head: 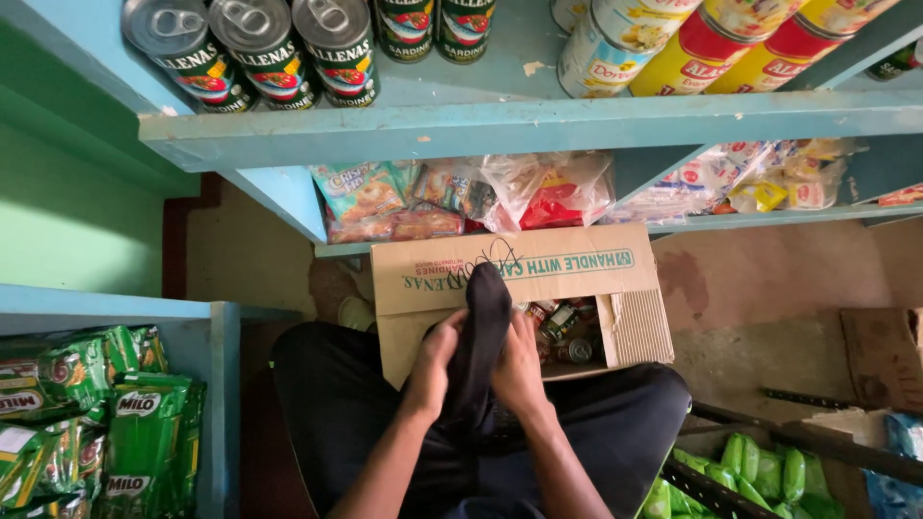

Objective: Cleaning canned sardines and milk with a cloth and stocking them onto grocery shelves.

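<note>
Head view, looking down at a seated person's lap in dark trousers. Both hands were closed around a black cloth [478, 356]: the left hand [435, 360] wrapped its left side, the right hand [519, 365] its right side, so each grip was narrow and held the cloth between them. The cloth stood upright from the lap, its rounded top end rising above the fingers and overlapping the front flap of a brown cardboard box [519, 279]. The box lay just beyond the hands, open, with small tins [567, 332] visible inside to the right of the right hand. Beyond the box, a low blue shelf [673, 223] carried snack packets and plastic bags [548, 192]. Higher up, a second blue shelf edge [529, 125] bore green-labelled cans [264, 48] and yellow-and-red cans [740, 43]. Well left of the left hand were green drink sachets [144, 432] on a blue shelf; to the lower right of the right hand, green packets [760, 476].
</note>
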